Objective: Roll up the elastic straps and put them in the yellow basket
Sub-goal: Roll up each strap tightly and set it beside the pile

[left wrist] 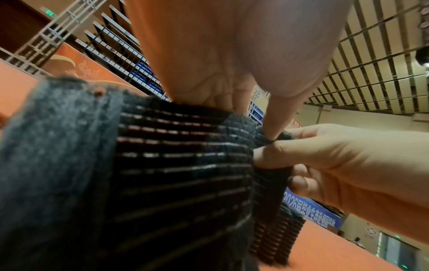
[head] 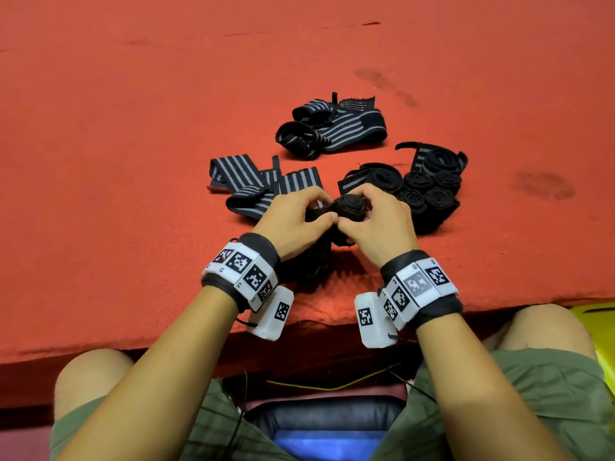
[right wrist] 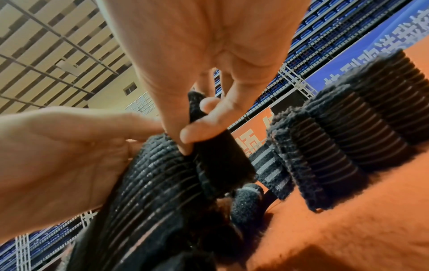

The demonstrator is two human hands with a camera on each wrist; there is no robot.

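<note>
Gripping one black elastic strap (head: 349,207) from both sides, left hand (head: 293,221) and right hand (head: 376,221) meet above the red surface (head: 133,128), near its front edge. Left hand: fingers curled over the strap's loose part, thumb pressed along it. Right hand: thumb and fingers pinch the partly wound roll; its spiral end faces up in the head view.

Head view only: strap tail hangs down between the wrists; a cluster of rolled straps (head: 429,191) stands just right of the hands, two loose striped straps lie beyond, one (head: 253,184) just left of the hands, the other (head: 332,128) further back. A bit of yellow basket (head: 592,314) shows at the far right edge, below the surface, beside the person's right knee. White wristbands w/ square black-and-white marker codes sit on both wrists.

Left wrist view: grey-striped ribbed weave of the strap (left wrist: 176,165) up close, fuzzy end patch at left, the right hand (left wrist: 348,165) nipping the strap's edge btwn thumb and fingertips.

Right wrist view: rolled straps (right wrist: 348,137) seen side-on, standing upright on the surface; the left hand (right wrist: 58,155) enters from the left.

Writing: blue banner in the left wrist view reads "2026" followed by characters too blurred to read; banner text in the right wrist view is illegible.
</note>
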